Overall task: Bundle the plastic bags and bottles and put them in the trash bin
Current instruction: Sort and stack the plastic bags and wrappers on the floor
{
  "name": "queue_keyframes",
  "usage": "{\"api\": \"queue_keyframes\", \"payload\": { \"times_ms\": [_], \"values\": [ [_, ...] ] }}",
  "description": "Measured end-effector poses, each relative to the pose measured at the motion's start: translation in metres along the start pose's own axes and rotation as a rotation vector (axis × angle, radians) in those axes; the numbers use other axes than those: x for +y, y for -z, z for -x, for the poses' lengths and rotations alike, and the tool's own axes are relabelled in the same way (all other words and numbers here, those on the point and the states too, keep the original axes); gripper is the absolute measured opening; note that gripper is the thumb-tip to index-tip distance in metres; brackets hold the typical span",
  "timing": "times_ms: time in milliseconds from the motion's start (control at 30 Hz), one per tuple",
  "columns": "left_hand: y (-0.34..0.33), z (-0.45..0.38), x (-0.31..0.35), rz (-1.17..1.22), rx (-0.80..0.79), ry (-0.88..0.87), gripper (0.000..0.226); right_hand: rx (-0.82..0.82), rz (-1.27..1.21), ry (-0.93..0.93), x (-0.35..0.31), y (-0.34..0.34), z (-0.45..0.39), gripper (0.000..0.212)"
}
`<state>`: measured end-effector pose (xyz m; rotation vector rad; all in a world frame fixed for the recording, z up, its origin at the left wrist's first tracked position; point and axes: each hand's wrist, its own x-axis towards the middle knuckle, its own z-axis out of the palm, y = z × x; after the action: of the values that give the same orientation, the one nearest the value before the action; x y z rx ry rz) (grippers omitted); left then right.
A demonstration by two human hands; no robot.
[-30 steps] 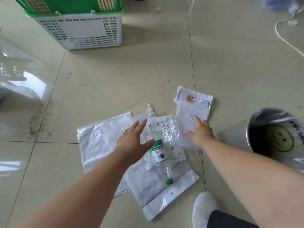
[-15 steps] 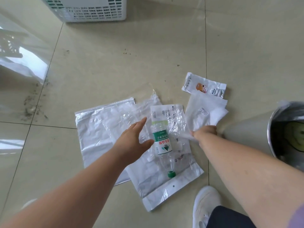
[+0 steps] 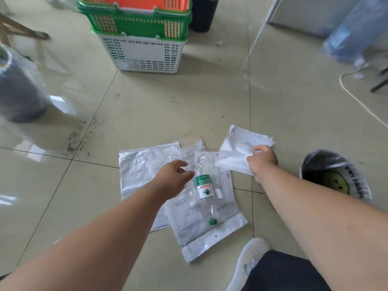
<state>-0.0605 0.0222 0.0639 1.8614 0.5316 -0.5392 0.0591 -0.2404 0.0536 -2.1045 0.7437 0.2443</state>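
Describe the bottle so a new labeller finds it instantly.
Start at the lined trash bin on the right, then look left to the plastic bags spread on the tiled floor. The bottle lies on top of them, just right of the left hand: the only clear thing there with a green label and green cap.

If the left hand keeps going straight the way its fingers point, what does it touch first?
Most likely the clear bottle, near its base just above the green label; the left hand is open with fingertips almost there. Height above the bags is unclear.
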Motion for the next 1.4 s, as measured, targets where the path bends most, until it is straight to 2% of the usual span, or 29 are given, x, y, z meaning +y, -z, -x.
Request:
{"api": "queue_keyframes", "payload": {
  "times_ms": [100, 200, 233, 300, 367, 400, 467, 500, 600, 667, 733, 767, 833, 900, 1000, 1067, 1167, 1267, 1333, 1400],
  "values": [
    [0.013, 0.019, 0.005, 0.178, 0.047, 0.023, 0.074, -0.135, -0.140, 0.095, -0.017, -0.008, 0.049, 0.036],
    [0.027, 0.039, -0.003, 0.430, 0.071, 0.144, 0.096, -0.339, -0.165, 0.132, -0.015, -0.026, 0.093, 0.040],
    [0.031, 0.045, -0.008, 0.501, 0.075, 0.162, 0.093, -0.388, -0.126, 0.145, -0.012, -0.032, 0.107, 0.041],
    [0.041, 0.053, -0.020, 0.582, 0.137, 0.128, 0.061, -0.396, 0.026, 0.208, -0.005, -0.044, 0.131, 0.041],
    [0.052, 0.062, -0.036, 0.462, 0.227, 0.110, 0.020, -0.296, 0.133, 0.246, 0.002, -0.053, 0.150, 0.035],
    [0.056, 0.067, -0.044, 0.398, 0.246, 0.141, 0.013, -0.256, 0.110, 0.241, 0.006, -0.057, 0.156, 0.033],
    [0.064, 0.069, -0.060, 0.433, 0.209, 0.245, 0.015, -0.258, 0.036, 0.194, 0.013, -0.066, 0.168, 0.032],
    [0.065, 0.068, -0.069, 0.518, 0.138, 0.293, 0.027, -0.309, 0.035, 0.165, 0.017, -0.071, 0.176, 0.033],
    [0.068, 0.064, -0.083, 0.670, -0.070, 0.410, 0.068, -0.565, 0.077, 0.094, 0.024, -0.092, 0.196, 0.039],
    [0.069, 0.061, -0.094, 0.585, -0.130, 0.463, 0.076, -0.677, 0.006, -0.022, 0.031, -0.106, 0.201, 0.041],
    [0.070, 0.058, -0.111, 0.512, -0.175, 0.513, 0.072, -0.752, -0.083, -0.140, 0.037, -0.121, 0.202, 0.043],
    [0.071, 0.055, -0.121, 0.533, -0.170, 0.506, 0.063, -0.780, -0.070, -0.148, 0.040, -0.127, 0.201, 0.044],
    [0.070, 0.045, -0.141, 0.645, -0.037, 0.471, 0.037, -0.847, 0.009, -0.153, 0.047, -0.138, 0.192, 0.044],
    [0.072, 0.037, -0.151, 0.643, 0.153, 0.436, 0.005, -0.795, 0.133, -0.092, 0.054, -0.146, 0.173, 0.043],
    [0.079, 0.023, -0.170, 0.444, 0.284, 0.446, 0.022, -0.565, 0.348, -0.001, 0.065, -0.158, 0.138, 0.046],
    [0.085, 0.018, -0.189, 0.390, 0.332, 0.479, 0.026, -0.589, 0.346, -0.048, 0.071, -0.175, 0.128, 0.044],
    [0.091, 0.019, -0.218, 0.441, 0.305, 0.569, 0.023, -0.679, 0.418, -0.053, 0.083, -0.210, 0.132, 0.055],
    [0.091, 0.013, -0.253, 0.464, 0.237, 0.630, 0.031, -0.617, 0.603, 0.044, 0.097, -0.247, 0.141, 0.081],
    [0.093, 0.006, -0.273, 0.405, 0.260, 0.680, 0.042, -0.576, 0.608, -0.030, 0.105, -0.266, 0.144, 0.078],
    [0.098, 0.008, -0.269, 0.385, 0.306, 0.671, 0.035, -0.579, 0.572, -0.131, 0.114, -0.276, 0.151, 0.058]
  ]
}}
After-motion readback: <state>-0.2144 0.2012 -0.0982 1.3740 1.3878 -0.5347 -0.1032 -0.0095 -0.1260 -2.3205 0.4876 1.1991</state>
